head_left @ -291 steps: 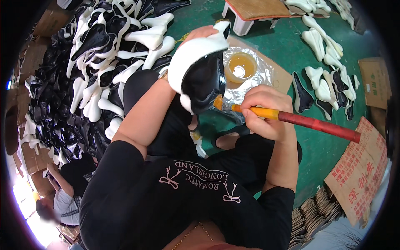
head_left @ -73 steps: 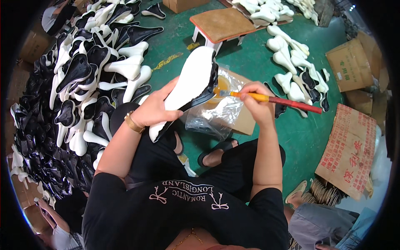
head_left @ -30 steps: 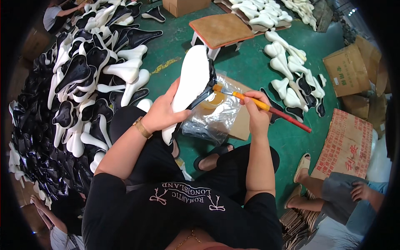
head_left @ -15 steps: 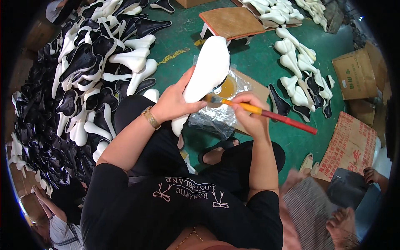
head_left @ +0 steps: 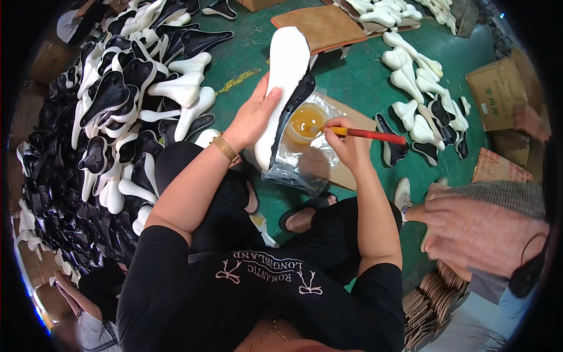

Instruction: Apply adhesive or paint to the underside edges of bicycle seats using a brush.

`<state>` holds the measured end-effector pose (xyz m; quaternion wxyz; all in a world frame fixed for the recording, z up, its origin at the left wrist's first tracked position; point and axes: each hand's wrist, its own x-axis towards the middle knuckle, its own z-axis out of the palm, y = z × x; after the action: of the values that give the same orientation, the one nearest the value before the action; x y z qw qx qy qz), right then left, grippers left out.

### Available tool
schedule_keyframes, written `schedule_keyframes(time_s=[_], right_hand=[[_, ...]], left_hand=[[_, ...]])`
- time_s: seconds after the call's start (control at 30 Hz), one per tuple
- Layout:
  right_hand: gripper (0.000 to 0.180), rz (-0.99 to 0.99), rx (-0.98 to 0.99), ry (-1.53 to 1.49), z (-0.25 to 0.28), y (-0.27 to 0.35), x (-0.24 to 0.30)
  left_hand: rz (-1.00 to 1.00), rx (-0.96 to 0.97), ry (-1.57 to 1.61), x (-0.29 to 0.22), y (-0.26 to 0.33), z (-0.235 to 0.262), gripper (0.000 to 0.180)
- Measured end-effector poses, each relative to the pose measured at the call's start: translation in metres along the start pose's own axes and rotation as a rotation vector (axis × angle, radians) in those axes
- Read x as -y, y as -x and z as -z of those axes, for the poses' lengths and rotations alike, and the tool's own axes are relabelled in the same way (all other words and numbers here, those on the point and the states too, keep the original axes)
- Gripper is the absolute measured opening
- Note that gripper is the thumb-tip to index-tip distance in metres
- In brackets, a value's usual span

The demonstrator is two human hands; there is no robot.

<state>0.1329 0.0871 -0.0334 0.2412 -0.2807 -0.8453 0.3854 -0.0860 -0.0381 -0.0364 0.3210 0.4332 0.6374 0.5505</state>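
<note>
Within the left hand (head_left: pixel 252 117): white saddle (head_left: pixel 288 64), black underneath, gripped at its left edge, hiding part of the brown mat (head_left: pixel 334 29) beyond
Right hand (head_left: pixel 349 146): pinching a brush (head_left: pixel 375 135), its tip moved from the saddle to the bowl (head_left: pixel 301 139)
Bowl: amber liquid (head_left: pixel 301 122) inside, left of that hand
Saddle heap (head_left: pixel 111 102): left of the left hand
Person (head_left: pixel 469 217): right of the right hand

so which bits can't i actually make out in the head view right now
All in the head view:
Left hand: some fingers hidden behind the white saddle-shaped piece.
The piece's dark underside: mostly turned away.
Brush: bristles too small and too like the amber liquid to tell how deep they sit.
Person at right: blurred, partly cut off by the fisheye rim.
</note>
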Motion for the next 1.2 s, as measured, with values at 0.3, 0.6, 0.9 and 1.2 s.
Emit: schedule_keyframes(time_s=[0.3,0.6,0.9,1.2], right_hand=[[0.009,-0.094,-0.122,-0.645,0.028,0.0,0.014],[0.009,0.102,-0.187,-0.287,0.023,-0.008,0.028],[0.01,0.241,-0.125,-0.157,0.031,-0.003,0.045],[0.009,0.321,-0.031,-0.189,0.032,0.004,0.056]], left_hand=[[0.069,0.028,-0.047,0.005,-0.011,-0.011,0.077],[0.002,0.063,-0.064,0.001,-0.019,-0.02,0.073],[-0.013,0.067,0.064,0.0,-0.028,-0.028,0.073],[-0.008,0.096,0.292,-0.009,-0.03,-0.028,0.066]])
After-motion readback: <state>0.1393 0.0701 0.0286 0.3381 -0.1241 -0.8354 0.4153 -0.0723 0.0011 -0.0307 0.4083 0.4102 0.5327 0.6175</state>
